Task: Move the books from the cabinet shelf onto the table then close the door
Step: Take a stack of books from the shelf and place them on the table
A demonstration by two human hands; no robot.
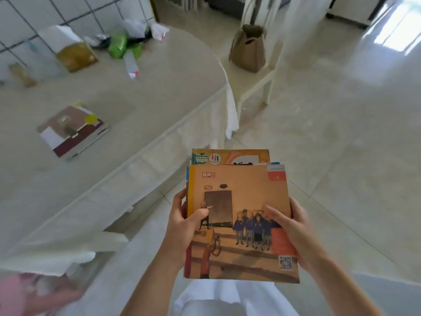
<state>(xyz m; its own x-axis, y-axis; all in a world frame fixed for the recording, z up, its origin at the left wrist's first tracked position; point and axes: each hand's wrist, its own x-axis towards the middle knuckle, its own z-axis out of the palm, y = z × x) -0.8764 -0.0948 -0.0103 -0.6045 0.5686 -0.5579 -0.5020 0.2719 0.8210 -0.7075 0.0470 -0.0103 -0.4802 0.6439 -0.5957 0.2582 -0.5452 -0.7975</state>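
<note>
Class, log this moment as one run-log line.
left hand: grips book stack | right hand: grips stack | table: earlier books

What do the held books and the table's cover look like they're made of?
Stack of books, gripped by left hand and right hand: paper with printed card covers, seemingly matte, thin edges fanned. Table cover: probably white fabric; it drapes and folds at the edge.

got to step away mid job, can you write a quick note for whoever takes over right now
Left hand and right hand: both grip a stack of books, held above the floor, just off the table's edge.
Table: another pile of books already lies there, flat.
Done: at least one load moved.
Left: set this stack on the table. Cabinet and door are out of view, so check the shelf for more books, then close the door.
</note>
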